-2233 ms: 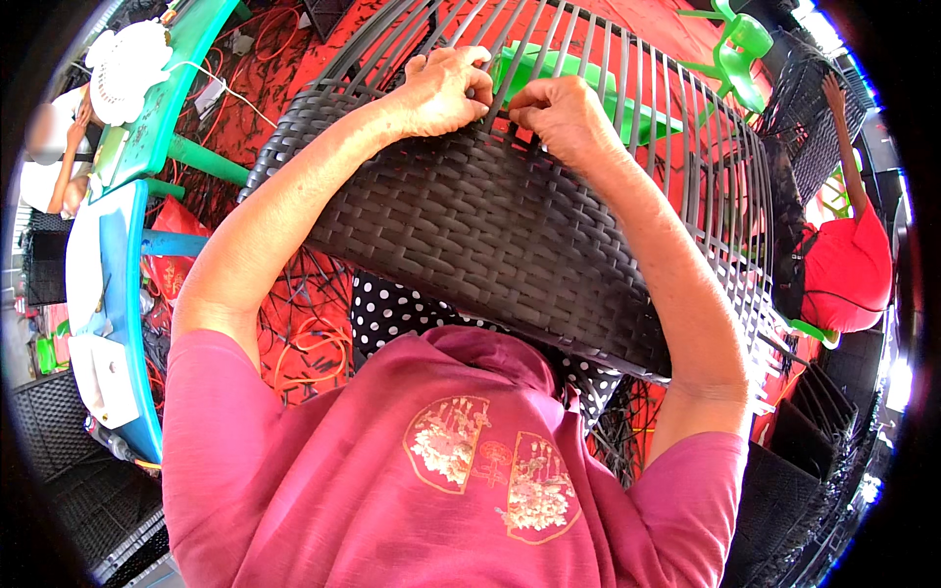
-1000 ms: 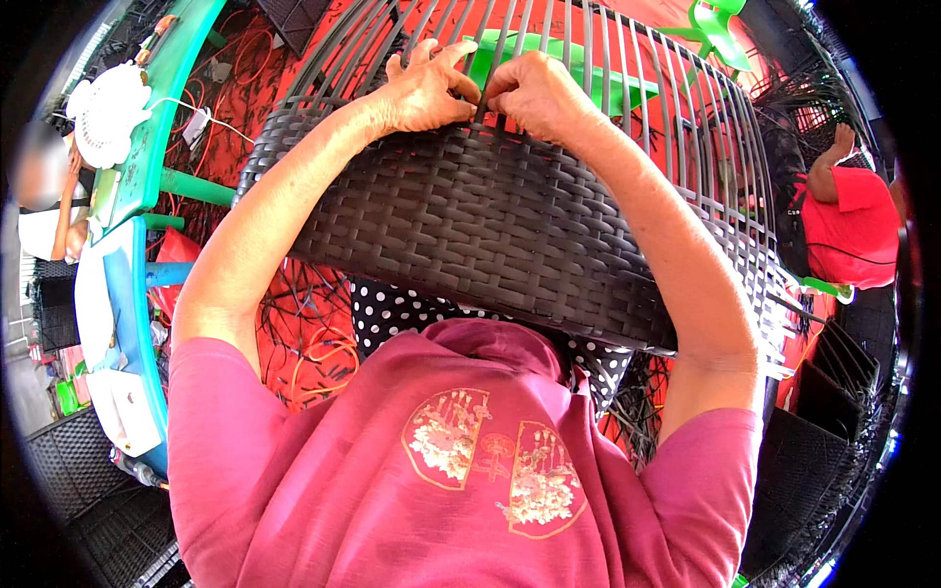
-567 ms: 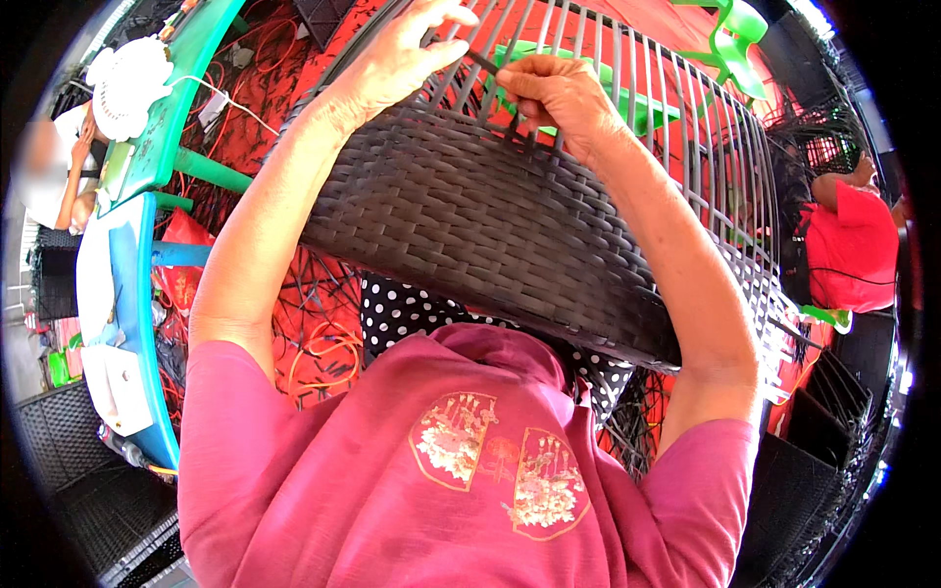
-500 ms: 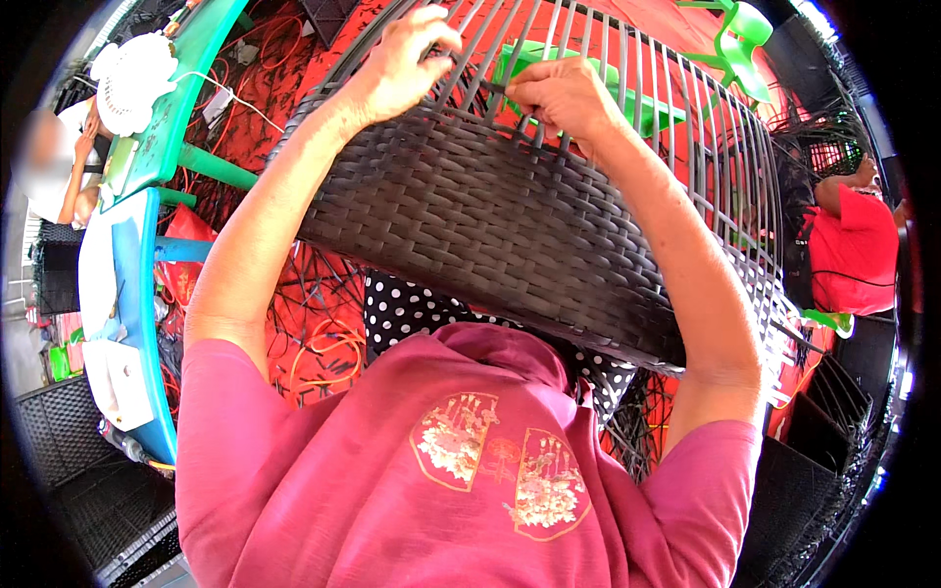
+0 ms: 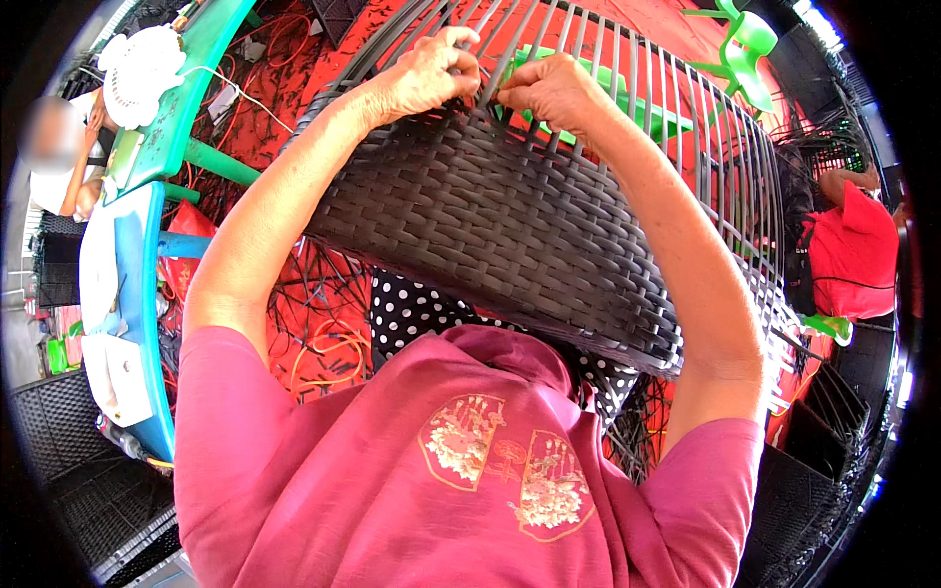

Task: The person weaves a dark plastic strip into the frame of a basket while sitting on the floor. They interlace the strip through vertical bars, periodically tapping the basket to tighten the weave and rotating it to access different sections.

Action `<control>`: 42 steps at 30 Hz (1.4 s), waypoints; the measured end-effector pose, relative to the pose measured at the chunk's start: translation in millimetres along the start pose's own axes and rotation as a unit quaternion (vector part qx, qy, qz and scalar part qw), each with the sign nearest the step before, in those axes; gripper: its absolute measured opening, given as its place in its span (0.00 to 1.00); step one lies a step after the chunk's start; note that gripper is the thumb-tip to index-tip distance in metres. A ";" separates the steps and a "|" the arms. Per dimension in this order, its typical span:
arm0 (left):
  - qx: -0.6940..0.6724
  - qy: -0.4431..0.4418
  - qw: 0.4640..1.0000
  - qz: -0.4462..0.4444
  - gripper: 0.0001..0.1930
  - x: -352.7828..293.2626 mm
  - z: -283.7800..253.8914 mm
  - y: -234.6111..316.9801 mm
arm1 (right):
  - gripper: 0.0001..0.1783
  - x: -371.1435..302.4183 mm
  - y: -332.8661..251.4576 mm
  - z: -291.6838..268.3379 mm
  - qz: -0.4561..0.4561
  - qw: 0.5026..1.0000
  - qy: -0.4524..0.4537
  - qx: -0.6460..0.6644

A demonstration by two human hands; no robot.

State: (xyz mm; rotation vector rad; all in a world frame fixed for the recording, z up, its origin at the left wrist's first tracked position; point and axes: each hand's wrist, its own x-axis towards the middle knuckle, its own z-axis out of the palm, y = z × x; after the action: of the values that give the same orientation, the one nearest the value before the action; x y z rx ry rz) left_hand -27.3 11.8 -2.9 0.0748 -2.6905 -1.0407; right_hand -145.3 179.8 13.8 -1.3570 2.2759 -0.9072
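Observation:
A large dark wicker piece (image 5: 490,216) rests in front of me, its lower part closely woven. Long bare grey-black stakes (image 5: 676,108) rise from its upper edge. My left hand (image 5: 431,78) is at that edge, fingers bent among the stakes; what its fingertips grip is hidden. Just to its right, my right hand (image 5: 554,93) has thumb and forefinger pinched on a dark weaving strip, only a little of which shows. The fingertips of both hands are close together, above the last woven row.
A green plastic chair (image 5: 750,49) stands far right, and another green seat shows behind the stakes. Left are green and blue tables (image 5: 147,225) with a white fan (image 5: 142,78). Loose black strips lie on the red floor (image 5: 279,59). One person sits left, another in red right.
My left hand has moved right and slightly down, its fingers more bent. My right hand has shifted slightly left, so the fingertips are closer together. The strip between them shows less.

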 end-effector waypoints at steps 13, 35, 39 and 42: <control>0.191 0.048 0.980 -0.002 0.07 -10.9 1.3 7.3 | 0.09 -1.9 9.9 8.9 0.114 0.984 0.066 0.121; -0.167 -0.046 0.983 -0.056 0.09 18.9 -15.0 -0.8 | 0.12 -6.3 16.2 -1.4 -0.051 0.992 0.113 0.015; -0.141 -0.004 0.990 0.027 0.09 8.2 -20.9 11.4 | 0.13 -1.4 -22.5 4.1 -0.011 0.977 0.059 0.202; -0.121 0.005 0.992 0.028 0.08 2.0 -23.4 10.7 | 0.12 6.1 -23.0 11.7 0.045 0.952 0.022 0.301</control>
State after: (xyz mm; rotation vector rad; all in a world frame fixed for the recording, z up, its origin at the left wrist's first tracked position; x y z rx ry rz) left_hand -22.8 4.1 21.3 -0.0413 -2.5207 -1.3342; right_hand -126.5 162.6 20.8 -0.9561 1.8358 -1.4533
